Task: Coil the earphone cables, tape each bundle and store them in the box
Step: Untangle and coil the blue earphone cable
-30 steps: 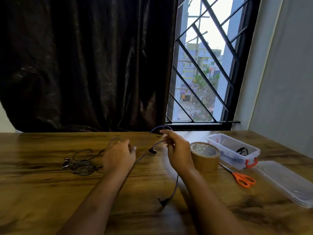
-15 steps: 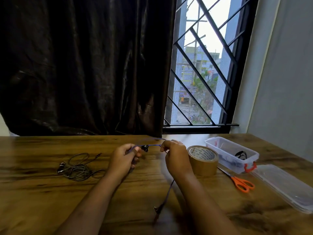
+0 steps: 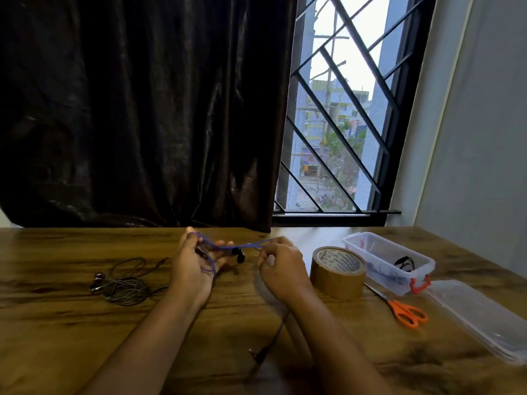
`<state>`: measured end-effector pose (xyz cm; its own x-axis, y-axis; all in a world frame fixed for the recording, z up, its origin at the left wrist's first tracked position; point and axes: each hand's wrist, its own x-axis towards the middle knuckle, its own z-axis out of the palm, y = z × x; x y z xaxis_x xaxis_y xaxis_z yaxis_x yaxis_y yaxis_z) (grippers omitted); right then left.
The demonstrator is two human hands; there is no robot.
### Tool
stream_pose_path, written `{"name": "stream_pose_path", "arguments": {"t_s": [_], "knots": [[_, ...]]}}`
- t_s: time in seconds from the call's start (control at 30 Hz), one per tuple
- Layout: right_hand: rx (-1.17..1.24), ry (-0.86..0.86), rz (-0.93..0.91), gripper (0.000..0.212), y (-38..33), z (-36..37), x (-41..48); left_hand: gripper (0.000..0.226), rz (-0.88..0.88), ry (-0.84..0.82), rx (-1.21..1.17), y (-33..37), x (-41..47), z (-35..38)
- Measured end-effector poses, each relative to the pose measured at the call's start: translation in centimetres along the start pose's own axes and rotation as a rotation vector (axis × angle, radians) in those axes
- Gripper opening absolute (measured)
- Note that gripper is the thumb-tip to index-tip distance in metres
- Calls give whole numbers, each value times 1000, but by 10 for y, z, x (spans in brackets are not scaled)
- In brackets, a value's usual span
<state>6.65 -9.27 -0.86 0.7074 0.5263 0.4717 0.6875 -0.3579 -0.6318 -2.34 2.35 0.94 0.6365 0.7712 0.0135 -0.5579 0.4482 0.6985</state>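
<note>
A blue earphone cable point(image 3: 247, 246) is held above the wooden table point(image 3: 57, 323), left of the roll of brown tape point(image 3: 338, 272). It is looped round the raised fingers of the left hand point(image 3: 194, 263) and gripped there. One strand is pinched between the thumb and curled fingertips of the right hand point(image 3: 281, 266), just left of the tape. The black earbuds point(image 3: 239, 255) are seen hanging between the two hands. The cable's plug point(image 3: 256, 353) is seen on the table, nearer the person than the tape. A tangled grey earphone set point(image 3: 122, 283) is lying far left of the tape. Just right of the tape a clear plastic box point(image 3: 370, 246) is placed. Orange-handled scissors point(image 3: 406, 312) and the lid point(image 3: 482, 317) are lying further right.
</note>
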Motion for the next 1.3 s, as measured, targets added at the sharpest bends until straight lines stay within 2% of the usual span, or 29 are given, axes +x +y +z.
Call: {"name": "stream_pose_path", "arguments": {"t_s": [0.1,0.17,0.23,0.3,0.37,0.47,0.53,0.6,0.67,0.8,0.93,1.0,1.07,1.1,1.17,1.23,1.3], "knots": [[128,10,-12,24,-5,-2,1,27,73,71,145,2,5,-5],[363,85,8,22,-5,-7,4,29,114,88,278,-1,8,-9],[618,79,84,29,-4,-11,5,26,132,78,361,-2,9,-10],[727,122,159,32,-1,-13,7,31,181,58,481,-1,7,-9],[786,188,212,28,0,-15,8,38,275,7,643,-1,7,-10],[882,196,224,33,-3,-19,8,46,451,-178,1000,-2,7,-17],[806,243,162,42,0,-20,9,30,495,-306,1296,-6,5,-17],[669,300,112,39,1,-19,9,9,524,-413,1471,-10,0,-14],[470,356,89,29,3,-17,7,13,571,-462,1578,-11,-3,-13],[309,471,94,14,5,-18,2,15,574,-479,1609,-9,0,-20],[336,519,114,27,-1,-22,6,19,617,-486,1650,-11,7,-25],[318,541,100,34,-4,-21,8,16,606,-403,1523,-13,12,-28],[273,507,127,34,-4,-20,9,17,602,-223,1417,-12,17,-32],[312,458,166,33,-3,-21,11,19,599,-108,1423,-10,18,-33],[662,330,245,32,-6,-27,11,22,583,89,1425,-5,21,-36],[1152,161,286,30,-11,-32,10,25,570,145,1443,-4,20,-36],[1419,44,272,24,-16,-35,6,26,585,139,1513,-7,19,-35]]}}
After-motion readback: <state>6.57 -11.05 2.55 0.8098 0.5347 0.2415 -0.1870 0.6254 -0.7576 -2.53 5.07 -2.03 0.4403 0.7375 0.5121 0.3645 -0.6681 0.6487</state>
